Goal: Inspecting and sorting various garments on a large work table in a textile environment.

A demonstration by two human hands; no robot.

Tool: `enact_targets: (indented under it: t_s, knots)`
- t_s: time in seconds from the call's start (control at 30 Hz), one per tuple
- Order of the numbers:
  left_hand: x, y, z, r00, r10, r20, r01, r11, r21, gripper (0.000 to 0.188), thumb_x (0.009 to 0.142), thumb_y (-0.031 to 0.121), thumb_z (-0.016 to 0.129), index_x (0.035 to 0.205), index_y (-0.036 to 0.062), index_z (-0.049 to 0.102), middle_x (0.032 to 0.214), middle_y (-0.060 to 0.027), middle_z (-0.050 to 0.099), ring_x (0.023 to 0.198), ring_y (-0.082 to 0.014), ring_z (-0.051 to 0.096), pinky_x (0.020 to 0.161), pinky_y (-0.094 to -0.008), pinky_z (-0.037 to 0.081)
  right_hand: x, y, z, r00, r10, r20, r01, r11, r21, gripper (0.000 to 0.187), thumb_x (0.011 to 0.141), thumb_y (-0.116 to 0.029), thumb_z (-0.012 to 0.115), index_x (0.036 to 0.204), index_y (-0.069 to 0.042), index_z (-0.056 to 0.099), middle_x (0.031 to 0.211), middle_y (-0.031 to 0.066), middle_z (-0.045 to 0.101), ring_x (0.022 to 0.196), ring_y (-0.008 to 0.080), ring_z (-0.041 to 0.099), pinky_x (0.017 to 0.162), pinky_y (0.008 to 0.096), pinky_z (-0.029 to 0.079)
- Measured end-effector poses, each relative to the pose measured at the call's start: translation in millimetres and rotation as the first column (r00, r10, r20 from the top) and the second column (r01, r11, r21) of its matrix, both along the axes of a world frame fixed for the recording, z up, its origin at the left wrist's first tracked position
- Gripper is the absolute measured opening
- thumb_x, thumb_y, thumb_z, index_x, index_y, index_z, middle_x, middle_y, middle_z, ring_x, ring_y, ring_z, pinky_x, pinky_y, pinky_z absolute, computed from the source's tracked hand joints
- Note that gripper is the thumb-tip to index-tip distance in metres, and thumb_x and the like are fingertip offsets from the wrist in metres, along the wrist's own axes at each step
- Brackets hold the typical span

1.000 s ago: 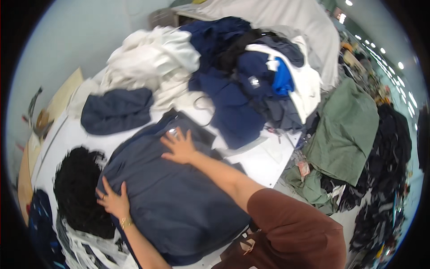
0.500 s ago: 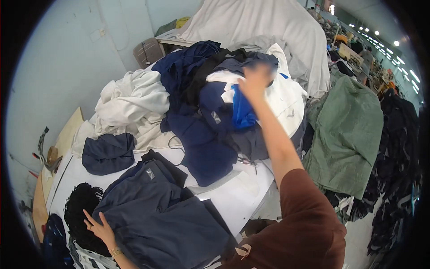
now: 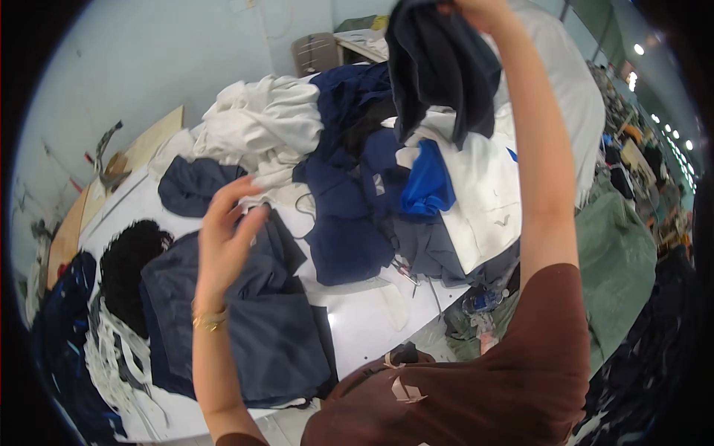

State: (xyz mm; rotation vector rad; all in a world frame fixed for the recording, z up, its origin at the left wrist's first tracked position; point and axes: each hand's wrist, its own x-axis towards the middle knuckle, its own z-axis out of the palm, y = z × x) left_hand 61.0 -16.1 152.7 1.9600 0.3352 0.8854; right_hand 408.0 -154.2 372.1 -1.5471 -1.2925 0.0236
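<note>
While gripped in the right hand [image 3: 482,12], dark garment [image 3: 440,63] below it, well apart from the wide-spread left hand [image 3: 224,236].

We see an evenly bright room, with ceiling lamps [image 3: 639,49] glowing at upper right, faint glare on the white table [image 3: 364,334], slight softness on the left hand [image 3: 225,241], and curved, black-rimmed fisheye edges.

Heaped clothes [image 3: 346,249], a white worktable [image 3: 357,338] and rows of ceiling lights [image 3: 689,145] mark a garment workshop.
</note>
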Motion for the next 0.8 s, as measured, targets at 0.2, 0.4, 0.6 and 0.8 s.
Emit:
enact_targets:
  t_s: [0.2,0.4,0.6,0.8]
  knots:
    - [65.2,-88.8,27.5,0.979,-0.018,0.201,-0.038,0.961,0.272,0.05,0.074,0.017,0.076,0.119,0.0103,0.054,0.125,-0.0119,0.05,0.13,-0.0331,0.035,0.1,-0.0407,0.036,-108.5,21.9,30.4,0.938,0.343,0.038,-0.345,0.938,0.032,0.032,0.081,-0.026,0.074,0.098,0.0,0.064,0.08,0.001,0.064,0.064,0.0063,0.059,0.048,0.0196,0.046]
    - [-2.7,-50.1,0.3,0.908,0.346,0.234,-0.396,0.892,0.216,0.044,0.081,-0.003,0.061,0.123,0.0059,0.05,0.114,-0.0092,0.056,0.104,-0.0206,0.056,0.095,-0.0292,0.039,-84.8,30.2,-30.9,0.871,0.362,0.332,-0.313,0.93,-0.194,0.028,0.083,-0.021,0.069,0.105,-0.004,0.065,0.09,0.0028,0.065,0.075,0.0106,0.059,0.058,0.022,0.049]
    - [-92.3,-36.4,-31.5,0.838,0.54,0.081,-0.541,0.802,0.252,0.019,0.085,-0.007,0.049,0.088,0.002,0.066,0.086,-0.0035,0.065,0.084,-0.0147,0.052,0.082,-0.027,0.041,-82.6,33.6,-188.0,0.837,0.463,0.291,-0.373,0.873,-0.315,0.025,0.08,-0.02,0.071,0.098,-0.002,0.068,0.093,0.0105,0.068,0.088,0.0193,0.064,0.081,0.0275,0.047]
    - [-88.2,-65.2,-114.1,0.414,0.841,-0.348,-0.721,0.536,0.439,0.021,0.08,0.023,0.07,0.076,0.0027,0.07,0.083,-0.0158,0.062,0.089,-0.0324,0.056,0.078,-0.0342,0.046,-122.0,21.2,-318.0,0.93,0.334,0.151,-0.196,0.801,-0.566,0.021,0.086,-0.02,0.064,0.087,0.001,0.062,0.074,0.0179,0.06,0.064,0.0324,0.058,0.062,0.034,0.045]
